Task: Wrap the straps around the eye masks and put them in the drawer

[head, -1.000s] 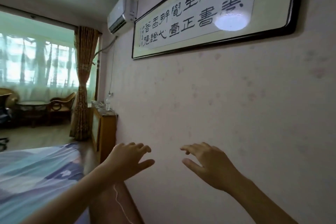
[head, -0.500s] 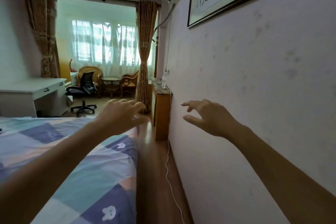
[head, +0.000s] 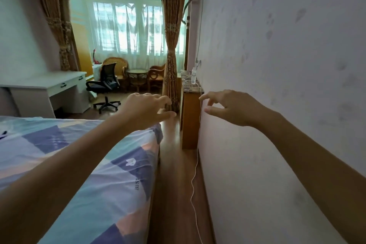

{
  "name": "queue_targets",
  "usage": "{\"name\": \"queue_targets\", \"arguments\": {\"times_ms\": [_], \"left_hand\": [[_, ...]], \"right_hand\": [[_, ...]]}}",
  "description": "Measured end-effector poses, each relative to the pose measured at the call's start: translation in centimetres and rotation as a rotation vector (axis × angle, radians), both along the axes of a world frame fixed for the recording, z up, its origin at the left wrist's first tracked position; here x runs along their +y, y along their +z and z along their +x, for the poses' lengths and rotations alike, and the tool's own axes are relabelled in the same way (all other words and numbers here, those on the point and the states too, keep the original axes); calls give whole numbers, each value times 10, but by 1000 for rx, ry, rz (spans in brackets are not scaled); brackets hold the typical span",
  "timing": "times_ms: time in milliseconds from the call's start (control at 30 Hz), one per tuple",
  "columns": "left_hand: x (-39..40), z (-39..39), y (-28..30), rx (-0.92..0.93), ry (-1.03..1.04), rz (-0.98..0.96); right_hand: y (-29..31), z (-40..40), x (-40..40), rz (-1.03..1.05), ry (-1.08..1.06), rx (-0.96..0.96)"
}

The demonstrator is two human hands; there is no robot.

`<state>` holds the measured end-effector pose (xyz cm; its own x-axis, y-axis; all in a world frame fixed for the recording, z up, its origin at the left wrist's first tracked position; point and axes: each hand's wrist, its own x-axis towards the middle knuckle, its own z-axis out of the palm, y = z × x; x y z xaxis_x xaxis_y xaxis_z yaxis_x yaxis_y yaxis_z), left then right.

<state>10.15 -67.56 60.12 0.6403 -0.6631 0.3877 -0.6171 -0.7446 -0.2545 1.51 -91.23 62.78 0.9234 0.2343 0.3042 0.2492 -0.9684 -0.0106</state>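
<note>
No eye mask is in view. My left hand is stretched out in front of me above the edge of the bed, fingers loosely curled and apart, holding nothing. My right hand reaches forward close to the wall, fingers spread, also holding nothing. Beyond the hands stands a wooden bedside cabinet against the wall; whether it has a drawer cannot be made out from this angle. A dark small item lies at the far left of the bed, too small to identify.
A bed with a blue patchwork sheet fills the left. A narrow strip of wooden floor runs between bed and wall, with a white cable trailing along it. A white desk and office chair stand further back.
The view has swung down and left, away from the framed calligraphy on the wall toward the bed, floor and cabinet. Both hands stay raised in front with nothing in them.
</note>
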Motion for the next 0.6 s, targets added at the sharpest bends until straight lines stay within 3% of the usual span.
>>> {"name": "queue_targets", "arguments": {"times_ms": [333, 467, 600], "left_hand": [[-26, 202, 16, -56, 113, 84], [-32, 305, 5, -86, 207, 210], [-55, 423, -6, -32, 258, 128]], "right_hand": [[-8, 263, -61, 33, 197, 60], [-13, 375, -78, 33, 224, 33], [-20, 472, -104, -35, 174, 44]]}}
